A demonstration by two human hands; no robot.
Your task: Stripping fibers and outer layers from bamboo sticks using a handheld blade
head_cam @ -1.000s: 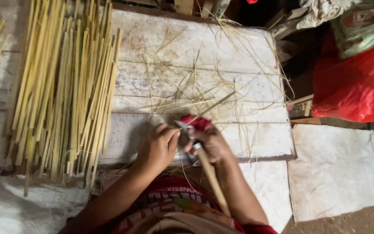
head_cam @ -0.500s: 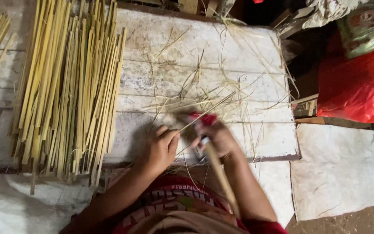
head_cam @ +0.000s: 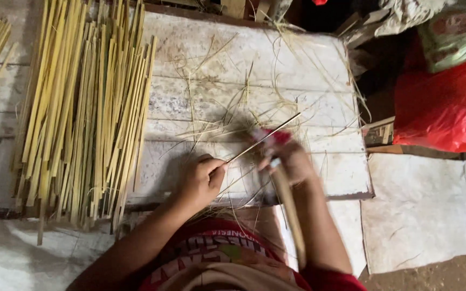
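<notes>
Left hand: the left hand (head_cam: 203, 180) is pinched closed on the near end of a thin bamboo sliver (head_cam: 262, 139), resting low on the white plank desk (head_cam: 319, 81).
Right hand: the right hand (head_cam: 292, 161), blurred, is wrapped around a tool with a red part (head_cam: 277, 136) and a long pale handle (head_cam: 289, 210) that runs back toward the person's body.
Sliver: it slants up and away from the left hand, crossing just in front of the right hand, its far end free above the desk.
Stack: a pile of yellow bamboo strips (head_cam: 82, 108) lies lengthwise on the desk, left of the left hand.
Shavings: thin loose fibres (head_cam: 227, 102) litter the desk beyond both hands.
Beside the desk: a red plastic bag (head_cam: 443, 108) sits to its right.
</notes>
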